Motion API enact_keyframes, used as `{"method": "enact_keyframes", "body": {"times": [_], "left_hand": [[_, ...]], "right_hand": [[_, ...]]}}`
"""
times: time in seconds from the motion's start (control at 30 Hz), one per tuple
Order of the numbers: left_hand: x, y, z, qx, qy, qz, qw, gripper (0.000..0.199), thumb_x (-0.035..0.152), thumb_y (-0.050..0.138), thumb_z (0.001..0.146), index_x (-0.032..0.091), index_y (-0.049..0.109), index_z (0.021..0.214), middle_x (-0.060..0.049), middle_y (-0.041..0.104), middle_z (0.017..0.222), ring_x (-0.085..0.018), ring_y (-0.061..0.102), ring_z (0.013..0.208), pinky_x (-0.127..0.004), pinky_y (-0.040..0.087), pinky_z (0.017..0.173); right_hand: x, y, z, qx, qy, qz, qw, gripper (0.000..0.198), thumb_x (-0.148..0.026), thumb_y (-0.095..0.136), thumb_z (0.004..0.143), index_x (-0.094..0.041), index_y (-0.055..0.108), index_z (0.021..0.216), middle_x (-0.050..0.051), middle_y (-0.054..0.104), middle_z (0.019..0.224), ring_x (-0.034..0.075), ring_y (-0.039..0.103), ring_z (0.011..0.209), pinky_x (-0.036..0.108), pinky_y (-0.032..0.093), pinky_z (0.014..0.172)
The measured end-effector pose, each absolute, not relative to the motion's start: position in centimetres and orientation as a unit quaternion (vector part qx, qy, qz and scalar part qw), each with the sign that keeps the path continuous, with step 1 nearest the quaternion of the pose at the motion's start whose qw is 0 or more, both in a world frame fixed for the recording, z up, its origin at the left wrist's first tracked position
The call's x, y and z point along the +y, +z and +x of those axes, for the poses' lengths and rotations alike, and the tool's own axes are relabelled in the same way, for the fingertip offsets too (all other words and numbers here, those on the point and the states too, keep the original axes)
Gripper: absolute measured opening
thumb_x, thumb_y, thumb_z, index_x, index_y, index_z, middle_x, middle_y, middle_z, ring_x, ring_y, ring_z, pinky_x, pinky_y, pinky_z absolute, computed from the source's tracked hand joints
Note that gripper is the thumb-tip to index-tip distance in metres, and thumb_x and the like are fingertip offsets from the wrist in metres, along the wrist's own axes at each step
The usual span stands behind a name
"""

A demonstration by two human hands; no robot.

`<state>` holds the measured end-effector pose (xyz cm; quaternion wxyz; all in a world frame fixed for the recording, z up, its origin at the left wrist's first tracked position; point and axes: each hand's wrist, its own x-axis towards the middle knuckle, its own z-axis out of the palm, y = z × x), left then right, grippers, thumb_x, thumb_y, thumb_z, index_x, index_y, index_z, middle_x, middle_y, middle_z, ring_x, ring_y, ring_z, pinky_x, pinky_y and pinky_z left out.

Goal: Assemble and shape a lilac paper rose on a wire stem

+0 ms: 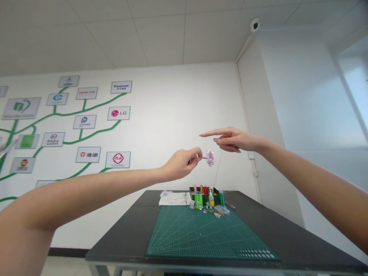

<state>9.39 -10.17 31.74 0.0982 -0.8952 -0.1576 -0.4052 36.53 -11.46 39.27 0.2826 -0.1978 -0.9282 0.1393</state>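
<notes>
In the head view, the left hand [186,163] has its grip drawn narrow, thumb and fingers pinched on the green stem [204,157] of a pale pink flower [210,158], whose bloom sits just past the fingertips, on the side toward the right hand [231,138]. Holding it by the stem probably spares the petals and leaves the neck below the bloom free. The right hand is above and to the right of that grip, apart from the flower, its index finger stretched out over the bloom and the other fingers curled beneath. A fine thread [218,168] slants from under the right hand toward the worktop [129,230], and a fainter strand seems to hang from the index tip toward the stem; the raised finger perhaps keeps it taut and clear of the petals. Whether the curled fingers clasp the thread, I cannot tell. Well below the left grip, a box [205,199] with spools [206,190] stands at the mat's far end, a can [198,200] and bottle [211,200] before it and scissors [217,215] nearer, likely grouped there to leave working room on the mat [198,234]. A white cloth [173,198] lies below and left of the grip.
</notes>
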Motion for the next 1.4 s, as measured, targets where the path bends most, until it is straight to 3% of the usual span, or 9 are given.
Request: {"method": "enact_keyframes", "body": {"times": [0.17,0.47,0.7,0.9,1.23,1.4], "left_hand": [[-10.1,31.7,9.5,-0.146,-0.412,-0.894,0.095,0.01,0.016,0.05,0.096,0.021,0.057,0.092,0.009,0.041,0.058,-0.011,0.04,0.054,-0.025,0.031,0.061],[-9.7,31.7,9.7,-0.126,-0.424,-0.894,0.071,0.01,0.017,0.051,0.099,0.02,0.059,0.094,0.006,0.058,0.063,-0.01,0.05,0.056,-0.024,0.04,0.064],[-9.3,32.2,9.7,-0.094,-0.46,-0.878,0.092,0.011,0.016,0.054,0.099,0.019,0.061,0.092,0.001,0.065,0.081,-0.012,0.054,0.068,-0.025,0.045,0.069],[-8.7,32.7,9.5,-0.075,-0.489,-0.862,0.113,0.009,0.017,0.058,0.099,0.019,0.062,0.091,-0.005,0.062,0.098,-0.014,0.057,0.079,-0.026,0.049,0.068],[-8.2,32.1,9.9,-0.114,-0.478,-0.865,-0.1,0.011,0.022,0.056,0.101,0.017,0.055,0.091,-0.006,0.068,0.101,-0.009,0.062,0.069,-0.018,0.046,0.049],[-6.9,31.7,10.2,-0.089,-0.481,-0.849,-0.199,0.015,0.023,0.063,0.101,0.016,0.054,0.091,-0.006,0.071,0.096,-0.01,0.068,0.073,-0.02,0.054,0.056]], "right_hand": [[-10.5,39.2,36.8,-0.924,0.143,-0.206,0.289,0.058,-0.033,0.056,0.109,-0.012,0.049,0.162,-0.011,0.036,0.048,0.01,0.028,0.043,0.023,0.024,0.042],[-8.8,38.0,36.7,-0.912,0.168,-0.228,0.295,0.061,-0.033,0.058,0.105,-0.012,0.05,0.162,-0.011,0.036,0.049,0.009,0.029,0.042,0.022,0.023,0.042],[-6.5,36.1,36.7,-0.903,0.199,-0.246,0.29,0.065,-0.035,0.061,0.101,-0.01,0.051,0.16,-0.011,0.04,0.046,0.009,0.03,0.039,0.02,0.025,0.039],[-5.1,34.2,36.3,-0.903,0.234,-0.224,0.283,0.065,-0.039,0.062,0.101,-0.006,0.054,0.155,-0.012,0.04,0.045,0.008,0.029,0.037,0.02,0.026,0.039],[-5.7,31.1,35.2,-0.893,0.274,-0.251,0.253,0.071,-0.041,0.059,0.103,-0.011,0.043,0.165,-0.013,0.037,0.044,0.01,0.029,0.038,0.019,0.027,0.038],[-5.5,29.8,35.0,-0.88,0.297,-0.255,0.271,0.076,-0.043,0.063,0.1,-0.009,0.042,0.165,-0.013,0.04,0.044,0.009,0.03,0.037,0.019,0.026,0.038]]}}
